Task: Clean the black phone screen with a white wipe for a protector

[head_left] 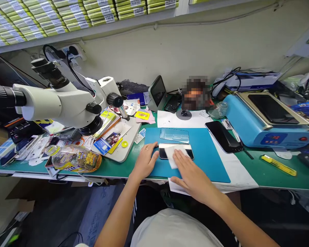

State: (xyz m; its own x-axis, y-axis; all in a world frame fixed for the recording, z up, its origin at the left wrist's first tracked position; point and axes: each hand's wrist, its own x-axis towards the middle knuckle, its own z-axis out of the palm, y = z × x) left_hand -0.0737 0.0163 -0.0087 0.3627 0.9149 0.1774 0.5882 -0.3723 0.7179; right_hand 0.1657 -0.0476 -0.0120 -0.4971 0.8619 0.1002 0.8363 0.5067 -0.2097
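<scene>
A phone (163, 153) with a reflective front lies crosswise on a blue mat (208, 154). My right hand (192, 173) presses a white wipe (171, 157) onto the phone's face, fingers stretched together and thumb held apart. At the phone's left end is my left hand (145, 161), its thumb and fingers apart, the thumb at the phone's edge. It wears a ring and holds nothing. Just behind the phone, a clear glass panel (174, 135) with rounded corners lies flat on the mat. The wipe and my right fingers cover the middle of the phone.
A microscope (74, 106) overhangs the left side, with a bottle (77, 157) in front. On the right are a black phone (222, 137), a blue heating machine (254, 123) and a yellow cutter knife (279, 165). A small screen device (158, 92) stands behind. Boxes (67, 15) fill the shelf above.
</scene>
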